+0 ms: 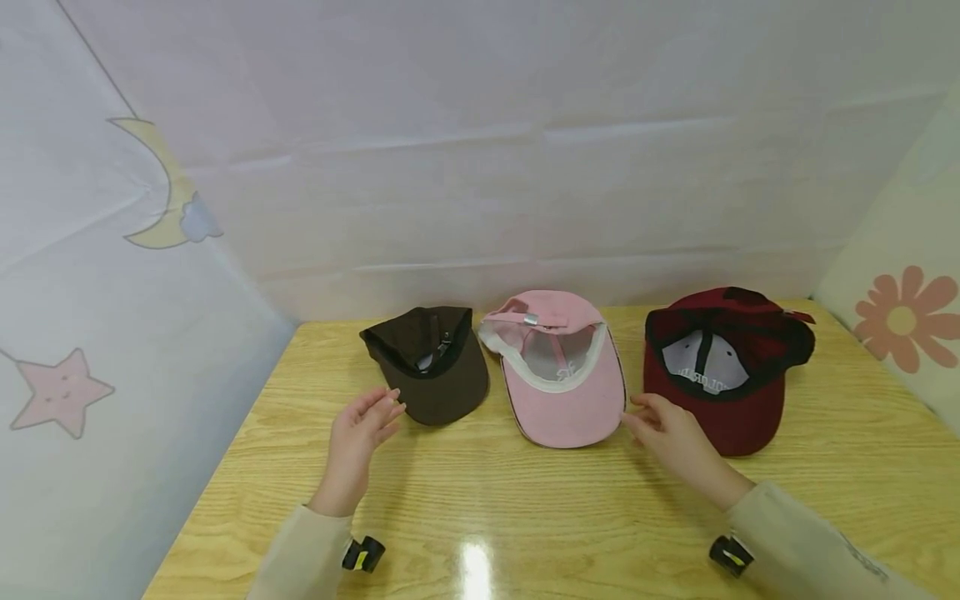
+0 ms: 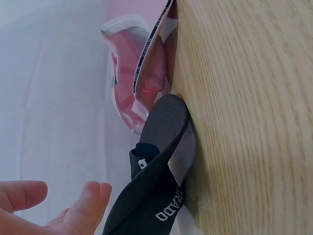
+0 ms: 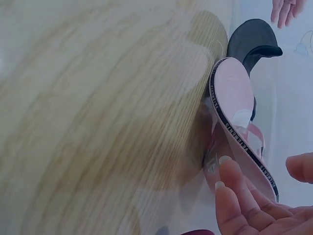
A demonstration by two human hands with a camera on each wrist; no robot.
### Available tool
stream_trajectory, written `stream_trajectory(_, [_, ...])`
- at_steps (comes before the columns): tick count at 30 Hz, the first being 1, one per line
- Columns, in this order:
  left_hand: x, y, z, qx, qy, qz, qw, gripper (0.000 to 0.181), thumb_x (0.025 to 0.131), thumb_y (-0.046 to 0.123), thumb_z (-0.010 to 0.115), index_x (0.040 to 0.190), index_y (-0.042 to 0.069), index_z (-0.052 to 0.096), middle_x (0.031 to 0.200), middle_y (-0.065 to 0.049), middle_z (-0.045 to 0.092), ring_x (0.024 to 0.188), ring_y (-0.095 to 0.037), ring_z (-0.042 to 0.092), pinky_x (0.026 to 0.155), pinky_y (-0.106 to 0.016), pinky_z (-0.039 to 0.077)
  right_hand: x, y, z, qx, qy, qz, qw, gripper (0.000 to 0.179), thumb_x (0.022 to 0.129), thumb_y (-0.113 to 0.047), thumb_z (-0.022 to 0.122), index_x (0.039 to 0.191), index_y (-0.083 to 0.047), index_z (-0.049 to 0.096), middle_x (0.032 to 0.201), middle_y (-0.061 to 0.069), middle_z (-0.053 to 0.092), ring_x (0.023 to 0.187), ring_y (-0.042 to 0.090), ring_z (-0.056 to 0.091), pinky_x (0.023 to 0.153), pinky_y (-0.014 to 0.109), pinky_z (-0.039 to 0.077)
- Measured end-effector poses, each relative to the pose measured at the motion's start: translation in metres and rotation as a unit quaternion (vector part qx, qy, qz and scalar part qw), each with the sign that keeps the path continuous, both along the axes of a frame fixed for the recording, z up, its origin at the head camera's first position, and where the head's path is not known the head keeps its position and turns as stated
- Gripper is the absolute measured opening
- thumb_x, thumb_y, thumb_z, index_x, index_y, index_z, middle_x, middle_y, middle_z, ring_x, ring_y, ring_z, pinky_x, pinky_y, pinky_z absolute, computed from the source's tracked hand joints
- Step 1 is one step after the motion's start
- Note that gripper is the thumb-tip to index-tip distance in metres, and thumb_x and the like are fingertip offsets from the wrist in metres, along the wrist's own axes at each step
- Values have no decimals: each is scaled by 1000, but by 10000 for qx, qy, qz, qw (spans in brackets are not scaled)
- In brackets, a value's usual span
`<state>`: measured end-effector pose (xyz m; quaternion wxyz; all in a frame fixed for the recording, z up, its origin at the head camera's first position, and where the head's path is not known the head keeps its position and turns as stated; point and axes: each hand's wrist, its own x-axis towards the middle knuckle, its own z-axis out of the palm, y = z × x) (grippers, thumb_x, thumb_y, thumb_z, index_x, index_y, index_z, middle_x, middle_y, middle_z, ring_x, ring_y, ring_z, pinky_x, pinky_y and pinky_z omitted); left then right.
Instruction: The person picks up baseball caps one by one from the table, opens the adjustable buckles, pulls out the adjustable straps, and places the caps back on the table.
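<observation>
Three baseball caps lie upside down on the wooden table, brims toward me. My left hand [image 1: 363, 433] hovers beside the brim of the dark brown cap [image 1: 450, 383], its thumb spread from loosely bent fingers in the left wrist view. The pink cap [image 1: 566, 417] sits in the middle, with a white inner band and a dark, lettered brim edge. My right hand [image 1: 667, 429] is at the right side of that brim, fingertips close to its edge and thumb [image 3: 301, 167] held apart. To its right is the dark red cap [image 1: 750, 421], brim partly behind my right hand. Neither hand grips anything.
A pale wall sheet [image 1: 525, 208] rises right behind the caps. Side sheets with a moon [image 1: 176, 196], a star and a flower [image 1: 903, 321] flank the wooden table [image 1: 480, 492]. Small black devices [image 1: 363, 554] are strapped at both wrists.
</observation>
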<state>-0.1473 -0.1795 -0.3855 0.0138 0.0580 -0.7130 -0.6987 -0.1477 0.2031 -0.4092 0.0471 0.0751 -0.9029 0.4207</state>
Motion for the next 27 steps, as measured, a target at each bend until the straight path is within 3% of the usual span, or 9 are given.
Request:
stream_trajectory(7, [1, 3, -2, 4, 24, 15, 10000, 44, 103, 14, 49, 138, -10, 40, 138, -26, 49, 115, -22, 61, 93, -31, 49, -6, -2, -2, -21, -27, 32, 10000, 39, 94, -6, 64, 118, 20, 50, 85, 17, 69, 66, 24, 66, 60, 27, 50])
stream_trajectory(18, [5, 8, -2, -51, -20, -101, 9999, 45, 102, 15, 51, 139, -8, 41, 138, -24, 50, 119, -29, 57, 97, -38, 47, -15, -2, -8, -83, -240, 121, 9996, 41, 95, -9, 62, 120, 20, 49, 83, 17, 70, 64, 24, 66, 58, 27, 47])
stream_trajectory(27, [7, 11, -5, -140, -64, -222, 9996, 43, 102, 13, 50, 138, -10, 42, 137, -25, 51, 119, -33, 57, 99, -46, 44, -19, -4, -14, -427, -470, 276, 9976, 30, 97, -8, 60, 112, 16, 52, 66, 9, 64, 58, 21, 63, 54, 26, 47])
